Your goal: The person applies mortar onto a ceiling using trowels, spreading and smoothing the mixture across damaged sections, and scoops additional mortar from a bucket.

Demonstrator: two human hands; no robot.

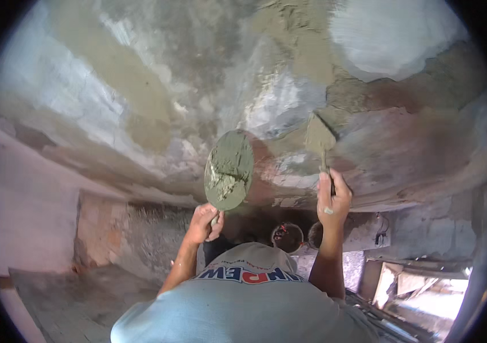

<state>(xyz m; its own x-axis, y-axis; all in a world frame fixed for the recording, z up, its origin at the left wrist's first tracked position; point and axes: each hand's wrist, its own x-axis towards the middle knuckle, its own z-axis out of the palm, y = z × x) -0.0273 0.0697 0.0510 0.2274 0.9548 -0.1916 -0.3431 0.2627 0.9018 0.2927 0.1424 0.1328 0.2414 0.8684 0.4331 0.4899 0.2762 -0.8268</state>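
My left hand (pixel 203 223) is closed round the short handle of an oval hawk (pixel 233 147), its face smeared with grey-green mortar. A wet clump of mortar (pixel 224 186) sits on the lower half of that face. In my right hand (pixel 335 197) is a pointing trowel (pixel 319 135), gripped by its handle with the tip pointing up. Mortar coats the trowel's blade, which lies close against the patchy wall (pixel 197 74); whether it touches cannot be told. Fresh-looking mortar (pixel 303 43) covers a strip of the wall above the trowel.
Below the wall stand a round bucket (pixel 287 237) with something red at its rim and a second dark round container (pixel 315 234). A cable (pixel 381 231) hangs at the right. Boards (pixel 395 286) frame a bright opening at the lower right. A pale wall (pixel 34 194) is at the left.
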